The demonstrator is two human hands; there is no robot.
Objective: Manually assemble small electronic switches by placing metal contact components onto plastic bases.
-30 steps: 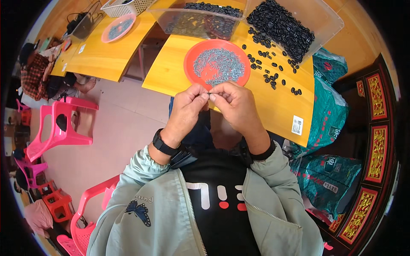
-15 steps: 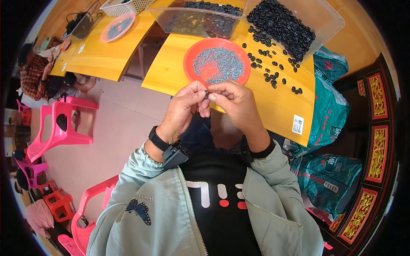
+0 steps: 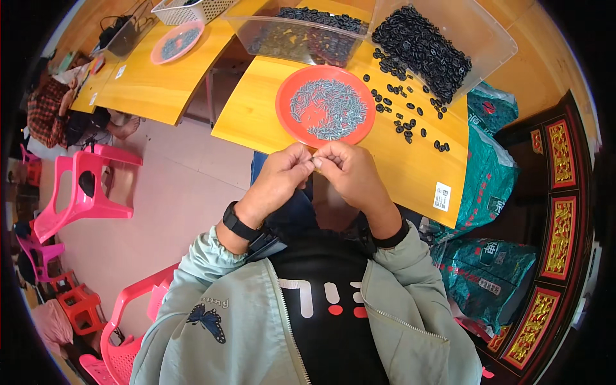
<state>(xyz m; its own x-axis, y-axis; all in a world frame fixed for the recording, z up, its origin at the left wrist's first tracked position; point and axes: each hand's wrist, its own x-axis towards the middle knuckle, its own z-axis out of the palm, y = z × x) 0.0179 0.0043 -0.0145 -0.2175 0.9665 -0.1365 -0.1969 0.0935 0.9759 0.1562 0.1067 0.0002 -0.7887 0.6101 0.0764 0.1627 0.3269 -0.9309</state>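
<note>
My left hand (image 3: pixel 277 181) and my right hand (image 3: pixel 354 178) meet fingertip to fingertip just in front of the table's near edge. Both are closed in a pinch. A small dark piece sits between the fingertips, mostly covered by them; what the right fingers pinch is hidden. Right beyond my hands, a round red plate (image 3: pixel 283 106) holds many small silver screws (image 3: pixel 346 110). To the right of the plate, loose black oval parts (image 3: pixel 399 124) lie scattered on the yellow table (image 3: pixel 404 176).
A clear bin (image 3: pixel 493 43) tipped toward me spills black parts at the far right; another clear bin (image 3: pixel 253 31) stands behind the plate. Green sacks (image 3: pixel 491 173) stand right of the table. Pink chairs (image 3: pixel 83 186) are at left, where a person in a checked shirt (image 3: pixel 48 112) sits.
My hands have moved slightly down, nearer my body, and their fingertips have closed together. The small black piece, plainer before between my left fingers, is now mostly covered.
</note>
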